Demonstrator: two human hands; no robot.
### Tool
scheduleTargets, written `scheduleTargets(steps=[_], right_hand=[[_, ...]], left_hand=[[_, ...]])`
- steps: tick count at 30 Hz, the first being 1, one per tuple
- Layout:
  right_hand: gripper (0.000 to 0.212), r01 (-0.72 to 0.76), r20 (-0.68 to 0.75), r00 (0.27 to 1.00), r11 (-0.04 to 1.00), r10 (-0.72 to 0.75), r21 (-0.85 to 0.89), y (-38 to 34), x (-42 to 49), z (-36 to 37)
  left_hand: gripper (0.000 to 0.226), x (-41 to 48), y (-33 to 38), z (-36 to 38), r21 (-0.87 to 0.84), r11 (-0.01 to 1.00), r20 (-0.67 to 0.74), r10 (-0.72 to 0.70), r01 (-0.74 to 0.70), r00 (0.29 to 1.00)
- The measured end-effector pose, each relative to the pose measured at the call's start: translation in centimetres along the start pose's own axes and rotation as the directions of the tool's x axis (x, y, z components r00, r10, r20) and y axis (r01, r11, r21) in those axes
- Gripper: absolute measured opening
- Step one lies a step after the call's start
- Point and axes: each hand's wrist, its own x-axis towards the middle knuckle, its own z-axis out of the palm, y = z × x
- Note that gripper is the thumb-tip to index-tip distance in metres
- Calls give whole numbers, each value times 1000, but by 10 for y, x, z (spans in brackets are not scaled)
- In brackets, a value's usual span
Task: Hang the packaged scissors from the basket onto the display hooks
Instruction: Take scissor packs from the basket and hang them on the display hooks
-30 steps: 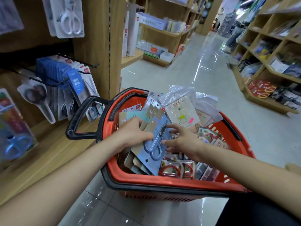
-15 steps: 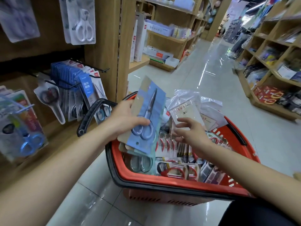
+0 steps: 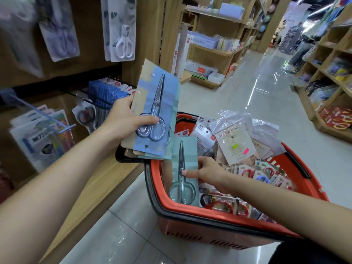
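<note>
Packs of blue-carded scissors [image 3: 156,111] have risen clear of the red basket [image 3: 209,214], clenched in the left grip [image 3: 123,119]; the right grip [image 3: 205,171] now pinches another pack [image 3: 183,168] still inside. Hanging on the hooks [image 3: 91,102] should follow.

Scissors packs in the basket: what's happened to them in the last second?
The left hand lifted its blue scissors packs up, clear of the red basket. The right hand, empty half a second ago, now pinches a green scissors pack standing in the basket. The basket and the packs hanging on the hooks stayed put.
</note>
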Motion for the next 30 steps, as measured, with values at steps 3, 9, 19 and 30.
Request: scheduleTargets(steps=[3, 9, 19, 30], right_hand=[[30, 31, -39, 999, 999, -32, -35, -1, 2, 1], [30, 11, -163, 987, 997, 1, 74, -2, 1, -18], [28, 132, -189, 982, 730, -4, 671, -47, -25, -67], [36, -121, 135, 990, 719, 37, 684, -122, -27, -7]], left_hand=[[40, -3, -4, -9, -82, 996, -15, -32, 31, 999], [36, -6, -6, -22, -241, 966, -55, -108, 92, 993], [31, -11, -9, -31, -332, 934, -36, -150, 130, 988], [48, -25, 2, -4, -332, 936, 12, -119, 116, 993]])
